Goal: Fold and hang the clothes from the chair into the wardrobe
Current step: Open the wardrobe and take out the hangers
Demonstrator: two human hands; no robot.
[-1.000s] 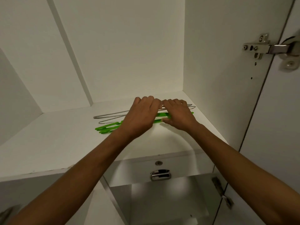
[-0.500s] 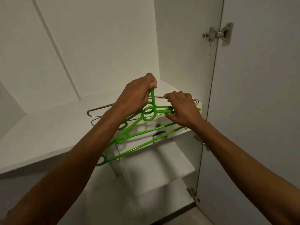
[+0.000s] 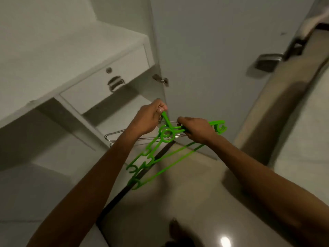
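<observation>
Both hands carry a bundle of hangers in front of the open white wardrobe (image 3: 53,56). My left hand (image 3: 147,118) grips the hook end of the green plastic hangers (image 3: 166,135), along with the thin metal wire hangers (image 3: 114,137) that stick out to the left. My right hand (image 3: 195,129) grips the green hangers' right shoulder. Their lower bars slant down to the left over the floor. No clothes or chair are in view.
The wardrobe's drawer (image 3: 106,81) with a metal handle sits under the shelf, with open compartments below it. The open wardrobe door (image 3: 204,68) stands just behind my hands. A bed edge (image 3: 284,111) runs along the right. Glossy tiled floor (image 3: 178,202) lies below.
The hangers came off the wardrobe shelf and are now held lower, out in front of the door. The view has tilted down toward the floor.
</observation>
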